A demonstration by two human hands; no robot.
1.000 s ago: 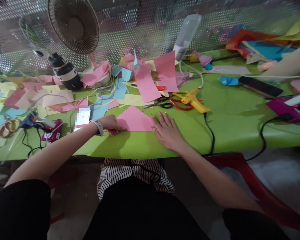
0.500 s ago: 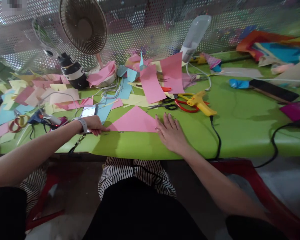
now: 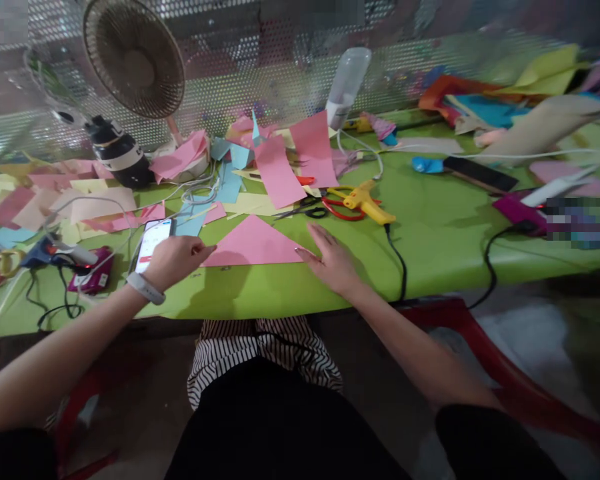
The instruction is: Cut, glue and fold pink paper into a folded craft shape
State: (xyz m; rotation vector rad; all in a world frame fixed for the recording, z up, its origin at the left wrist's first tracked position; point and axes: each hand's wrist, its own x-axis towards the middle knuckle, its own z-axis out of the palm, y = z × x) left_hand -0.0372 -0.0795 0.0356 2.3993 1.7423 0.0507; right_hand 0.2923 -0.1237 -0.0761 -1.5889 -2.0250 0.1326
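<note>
A pink paper [image 3: 253, 245] folded into a triangle lies flat on the green table, its long edge towards me. At its left corner is my left hand [image 3: 177, 257], fingers curled and closed, with the tips at the paper's sloping edge. My right hand [image 3: 333, 261] rests at the opposite corner with fingers stretched out and apart, the thumb touching the paper. A lit phone [image 3: 153, 241] lies partly beneath my left hand. Black-handled scissors [image 3: 314, 212] and a yellow glue gun [image 3: 367, 202] lie just beyond the triangle and my right hand.
Pink sheets [image 3: 279, 172] and other paper pieces crowd the back and left. A fan [image 3: 135, 67] and a black bottle [image 3: 117, 152] stand behind. Cables and a purple power strip [image 3: 523, 212] lie at the right. The green table's [image 3: 280, 293] front edge is near my lap.
My left hand has turned and its fingers have curled in, uncovering more of the phone. My right hand's fingers have shifted slightly. The camera view has swung to the right.
</note>
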